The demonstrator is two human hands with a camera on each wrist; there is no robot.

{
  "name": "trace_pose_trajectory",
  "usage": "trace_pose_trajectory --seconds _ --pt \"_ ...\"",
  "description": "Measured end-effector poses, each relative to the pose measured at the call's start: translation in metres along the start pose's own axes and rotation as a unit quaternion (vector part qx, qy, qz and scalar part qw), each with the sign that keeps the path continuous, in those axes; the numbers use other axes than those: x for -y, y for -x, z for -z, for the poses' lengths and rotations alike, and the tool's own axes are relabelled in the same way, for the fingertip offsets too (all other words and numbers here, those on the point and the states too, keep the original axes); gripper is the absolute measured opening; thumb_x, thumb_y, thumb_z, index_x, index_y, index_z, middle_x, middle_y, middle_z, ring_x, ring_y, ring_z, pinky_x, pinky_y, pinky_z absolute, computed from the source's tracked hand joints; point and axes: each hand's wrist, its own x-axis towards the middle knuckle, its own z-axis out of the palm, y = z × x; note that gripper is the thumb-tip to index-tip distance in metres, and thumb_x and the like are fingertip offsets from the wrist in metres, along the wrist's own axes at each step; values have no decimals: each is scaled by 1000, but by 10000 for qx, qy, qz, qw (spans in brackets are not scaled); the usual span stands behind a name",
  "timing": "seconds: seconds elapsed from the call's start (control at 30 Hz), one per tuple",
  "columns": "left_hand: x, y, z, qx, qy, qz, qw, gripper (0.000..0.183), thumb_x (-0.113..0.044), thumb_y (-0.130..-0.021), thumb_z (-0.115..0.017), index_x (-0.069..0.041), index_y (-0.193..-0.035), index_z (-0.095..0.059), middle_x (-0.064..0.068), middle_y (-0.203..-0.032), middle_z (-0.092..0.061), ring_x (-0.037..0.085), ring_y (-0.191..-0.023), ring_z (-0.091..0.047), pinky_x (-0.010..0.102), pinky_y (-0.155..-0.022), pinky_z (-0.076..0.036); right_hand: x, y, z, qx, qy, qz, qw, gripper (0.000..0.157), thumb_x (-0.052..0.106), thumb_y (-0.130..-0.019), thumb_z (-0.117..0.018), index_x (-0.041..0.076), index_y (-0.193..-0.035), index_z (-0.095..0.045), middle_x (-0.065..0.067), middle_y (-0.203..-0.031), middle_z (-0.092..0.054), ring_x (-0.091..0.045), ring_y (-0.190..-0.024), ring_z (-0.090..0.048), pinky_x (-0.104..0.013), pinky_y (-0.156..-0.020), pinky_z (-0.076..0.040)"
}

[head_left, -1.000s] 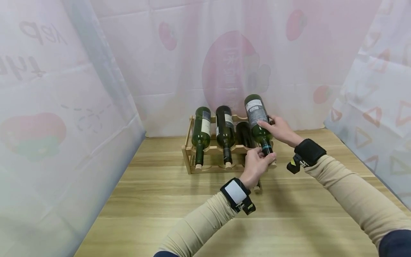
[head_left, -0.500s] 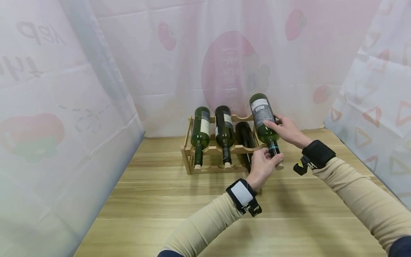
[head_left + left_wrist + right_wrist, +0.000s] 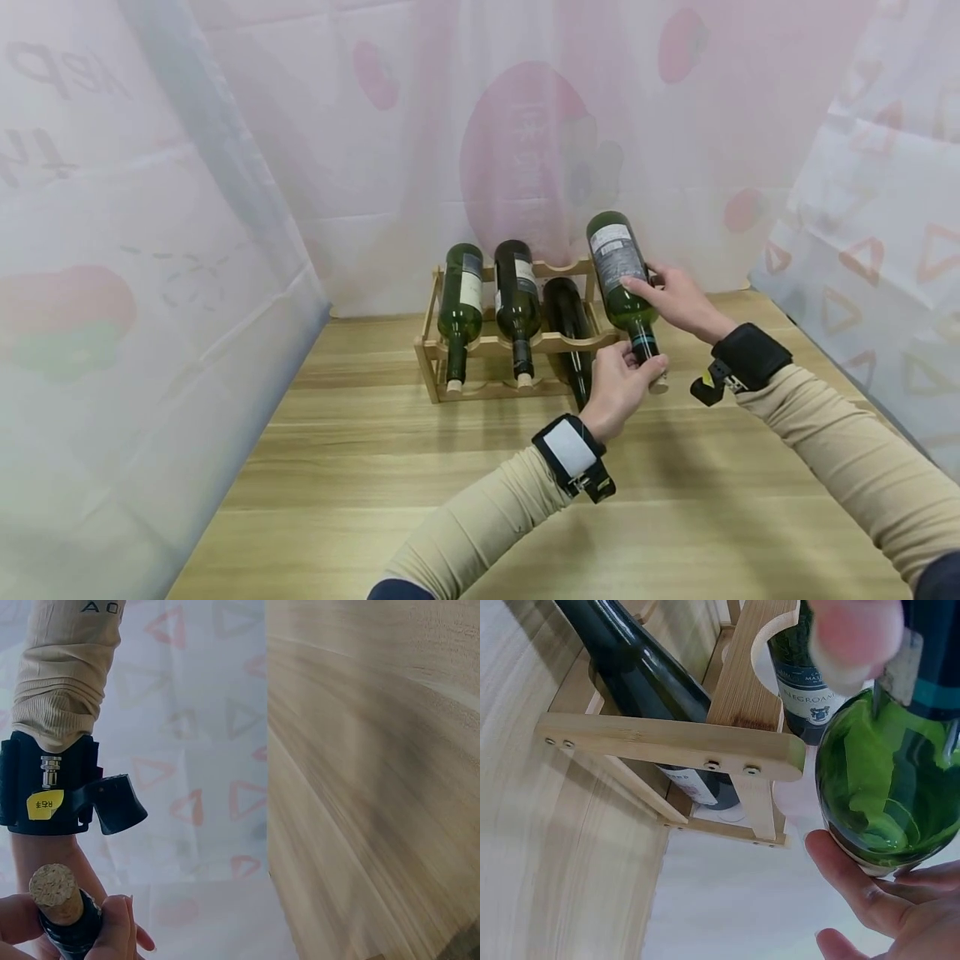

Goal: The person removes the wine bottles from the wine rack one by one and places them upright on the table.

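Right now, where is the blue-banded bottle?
In the head view, the blue-banded bottle is right of centre, by the right end of the wooden rack; the left hand pinches its neck, the right hand holds its body.

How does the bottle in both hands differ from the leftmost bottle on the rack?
The held bottle is gripped by the left hand and right hand; the leftmost bottle rests on the rack. The held bottle has a blue neck band; the leftmost bottle shows none. Both are green and corked.
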Motion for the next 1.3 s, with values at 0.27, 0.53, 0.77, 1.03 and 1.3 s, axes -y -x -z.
trace_pose_trajectory --seconds 0.27,0.53,0.77,1.03,1.3 --pt "-1 2 -7 14 120 -20 9999 21 -4 -86 -68 5 -104 -64 19 -90 -73 20 -79 -72 25 -63 -59 -2 5 5 -88 78 -60 9999 74 46 -99 -48 -4 -149 -26 -32 -127 -53 -39 -115 -53 -38 -85 -46" --pt "1 4 -15 -8 18 5 10000 17 -5 -85 -70 2 -99 -64 18 -88 -73 17 -75 -71 22 -62 -57 -6 11 9 -155 293 -24 9994 71 44 -99 -47 -5 -148 -29 -34 -123 -57 -40 -111 -57 -30 -80 -45" --pt "3 4 -21 40 153 19 9999 16 -5 -85 -69 2 -99 -65 17 -87 -73 12 -73 -69 23 -63 -58 -10 14 14 -218 355 -58 9991 73 44 -99 -48 -6 -148 -28 -34 -121 -57 -40 -109 -57 -29 -77 -44" --pt "4 6 -29 -67 -185 15 9998 16 -6 -84 -71 2 -96 -66 16 -84 -74 15 -70 -71 23 -60 -57 -14 19 18 -121 214 -210 9995 75 45 -99 -48 -6 -149 -25 -35 -125 -55 -41 -114 -55 -31 -81 -43" --pt "6 6 -33 -79 -304 -13 9995 15 -5 -84 -71 3 -95 -66 15 -82 -73 6 -65 -65 19 -58 -55 -17 23 21 -56 205 -340 9992 78 47 -98 -47 -6 -150 -21 -36 -129 -52 -42 -118 -53 -35 -86 -42"
